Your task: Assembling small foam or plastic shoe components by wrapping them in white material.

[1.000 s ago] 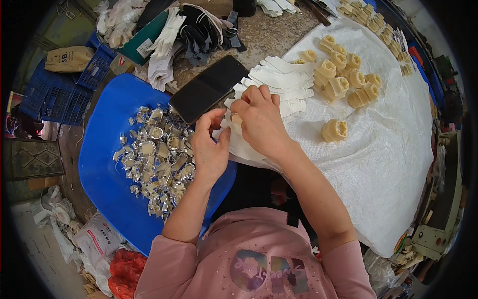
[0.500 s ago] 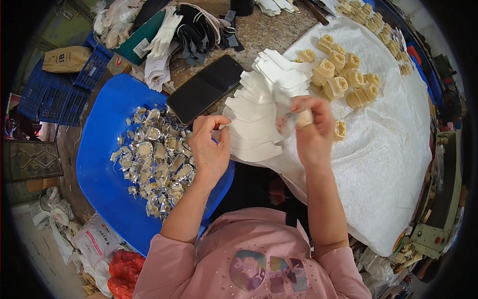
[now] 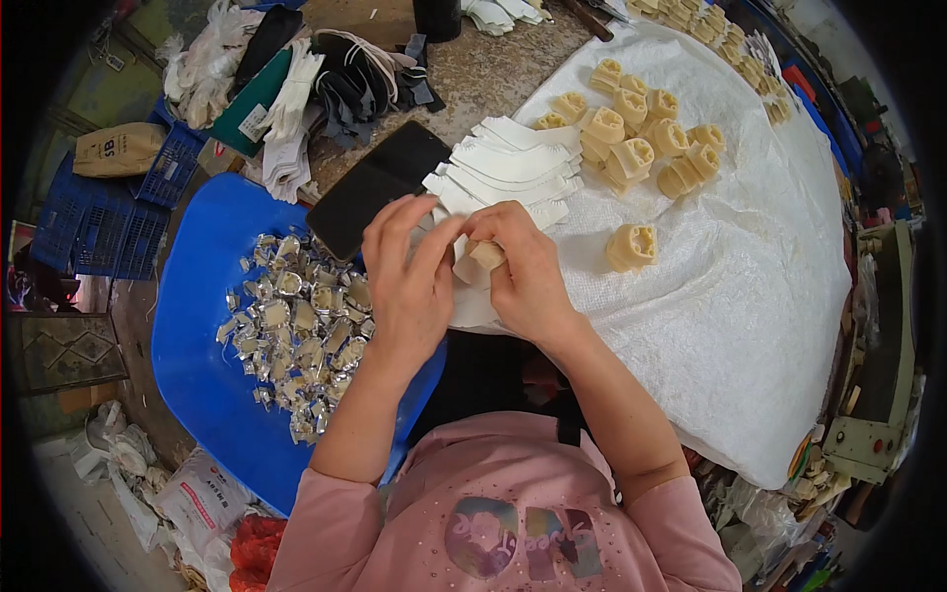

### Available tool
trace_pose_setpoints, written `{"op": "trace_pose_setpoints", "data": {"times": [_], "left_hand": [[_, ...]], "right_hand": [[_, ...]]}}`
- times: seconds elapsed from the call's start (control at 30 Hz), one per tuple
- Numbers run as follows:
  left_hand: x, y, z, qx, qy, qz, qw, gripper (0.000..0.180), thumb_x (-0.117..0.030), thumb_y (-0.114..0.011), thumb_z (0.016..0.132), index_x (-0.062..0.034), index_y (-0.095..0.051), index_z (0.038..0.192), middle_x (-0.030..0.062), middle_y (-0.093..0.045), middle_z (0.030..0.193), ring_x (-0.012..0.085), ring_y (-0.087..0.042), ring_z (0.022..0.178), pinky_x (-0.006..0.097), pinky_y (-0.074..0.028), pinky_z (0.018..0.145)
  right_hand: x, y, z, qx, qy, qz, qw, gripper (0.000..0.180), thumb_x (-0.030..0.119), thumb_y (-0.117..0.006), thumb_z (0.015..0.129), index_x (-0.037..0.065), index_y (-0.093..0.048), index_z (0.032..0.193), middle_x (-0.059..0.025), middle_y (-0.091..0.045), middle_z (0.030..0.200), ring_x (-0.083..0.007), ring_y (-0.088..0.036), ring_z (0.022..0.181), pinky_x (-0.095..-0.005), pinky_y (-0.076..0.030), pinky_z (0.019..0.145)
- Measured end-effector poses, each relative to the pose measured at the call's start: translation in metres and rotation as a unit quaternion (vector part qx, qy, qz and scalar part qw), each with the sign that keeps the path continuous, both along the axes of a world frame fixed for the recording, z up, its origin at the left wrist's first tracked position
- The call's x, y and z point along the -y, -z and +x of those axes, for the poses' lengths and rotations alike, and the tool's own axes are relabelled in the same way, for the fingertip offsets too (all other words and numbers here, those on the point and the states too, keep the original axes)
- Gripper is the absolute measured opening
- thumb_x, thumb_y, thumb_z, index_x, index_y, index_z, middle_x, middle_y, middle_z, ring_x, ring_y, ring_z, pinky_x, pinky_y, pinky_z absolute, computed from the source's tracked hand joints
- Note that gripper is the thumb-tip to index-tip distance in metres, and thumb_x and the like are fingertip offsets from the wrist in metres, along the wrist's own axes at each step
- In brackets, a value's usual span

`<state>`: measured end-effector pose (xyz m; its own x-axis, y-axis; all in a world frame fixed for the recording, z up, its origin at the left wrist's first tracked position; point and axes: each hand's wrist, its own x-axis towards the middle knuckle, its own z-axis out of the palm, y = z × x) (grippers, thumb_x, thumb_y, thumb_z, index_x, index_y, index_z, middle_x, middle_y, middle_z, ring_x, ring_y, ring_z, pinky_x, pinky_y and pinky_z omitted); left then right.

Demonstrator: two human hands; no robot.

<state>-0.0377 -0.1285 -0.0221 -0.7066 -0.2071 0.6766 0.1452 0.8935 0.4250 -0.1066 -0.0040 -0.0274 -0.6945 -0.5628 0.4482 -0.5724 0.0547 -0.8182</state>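
My right hand (image 3: pixel 528 281) grips a small cream block (image 3: pixel 487 255), its end showing between thumb and fingers. Close against it, my left hand (image 3: pixel 406 281) has its fingers bent around the edge of a white cut piece (image 3: pixel 468 268) that wraps partly about the block. The fingertips of both hands nearly meet, so most of the held piece is hidden. Just beyond them lies a fanned stack of white cut pieces (image 3: pixel 513 163) with notched edges. A single cream hollow moulded part (image 3: pixel 631 248) stands to the right on the white woven sheet (image 3: pixel 720 326).
A blue tub (image 3: pixel 202 296) holds many silver-and-cream pieces (image 3: pixel 296 331) at left. A black phone (image 3: pixel 370 187) lies beyond my left hand. More cream parts (image 3: pixel 636 148) cluster at the far right. Behind are white gloves (image 3: pixel 291 99) and dark fabric straps (image 3: pixel 360 84).
My right hand has come left and nearer with the cream block, meeting my left hand. The left hand has opened out of its pinch around the white piece. The view has shifted slightly.
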Motion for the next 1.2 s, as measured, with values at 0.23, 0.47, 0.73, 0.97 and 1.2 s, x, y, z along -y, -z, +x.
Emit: {"op": "trace_pose_setpoints", "data": {"times": [0.23, 0.47, 0.73, 0.97, 1.2], "left_hand": [[0.020, 0.020, -0.003, 0.018, -0.025, -0.027, 0.999, 0.022, 0.012, -0.063, 0.062, -0.0051, -0.063, 0.077, 0.0035, -0.063, 0.090, 0.0265, -0.058, 0.094, 0.036, -0.041, 0.082], [-0.004, -0.019, 0.001, 0.046, -0.018, 0.017, 0.999, 0.034, 0.007, -0.052, 0.070, -0.0011, -0.060, 0.101, 0.0169, -0.057, 0.104, 0.0317, -0.051, 0.104, 0.039, -0.037, 0.089], [-0.060, -0.019, 0.009, 0.180, 0.259, 0.219, 0.923, 0.024, -0.013, -0.056, 0.086, 0.0042, -0.063, 0.102, 0.0119, -0.060, 0.089, 0.0217, -0.056, 0.070, 0.031, -0.045, 0.065], [-0.086, -0.005, -0.020, 0.127, 0.268, 0.642, 0.708, 0.043, -0.030, -0.037, 0.100, 0.0048, -0.054, 0.120, 0.0122, -0.061, 0.112, 0.0230, -0.059, 0.100, 0.034, -0.045, 0.084], [-0.114, 0.008, -0.036, 0.124, 0.337, 0.580, 0.731, 0.050, -0.031, -0.031, 0.102, 0.0057, -0.033, 0.136, 0.0153, -0.041, 0.138, 0.0253, -0.041, 0.127, 0.040, -0.031, 0.109]], "right_hand": [[-0.027, -0.022, -0.011, 0.079, 0.100, -0.292, 0.948, 0.007, -0.003, -0.050, 0.089, 0.003, -0.050, 0.093, -0.0104, -0.056, 0.098, -0.0185, -0.058, 0.091, -0.0301, -0.045, 0.082], [-0.077, -0.060, -0.010, -0.083, 0.150, -0.130, 0.977, 0.011, -0.006, -0.056, 0.081, 0.001, -0.054, 0.090, -0.0117, -0.057, 0.094, -0.0205, -0.055, 0.084, -0.0321, -0.044, 0.079], [-0.092, -0.060, 0.008, -0.068, 0.035, -0.006, 0.997, 0.032, -0.008, -0.061, 0.066, 0.003, -0.058, 0.096, -0.0131, -0.056, 0.092, -0.0315, -0.054, 0.086, -0.0376, -0.045, 0.076], [-0.121, -0.043, -0.014, -0.233, 0.240, 0.264, 0.904, 0.043, -0.001, -0.067, 0.064, 0.005, -0.060, 0.106, -0.0122, -0.054, 0.104, -0.0309, -0.050, 0.097, -0.0383, -0.044, 0.086], [-0.122, -0.027, -0.017, -0.116, 0.231, 0.205, 0.944, 0.036, -0.005, -0.058, 0.068, 0.004, -0.062, 0.103, -0.0147, -0.055, 0.102, -0.0344, -0.052, 0.095, -0.0389, -0.046, 0.082]]}}
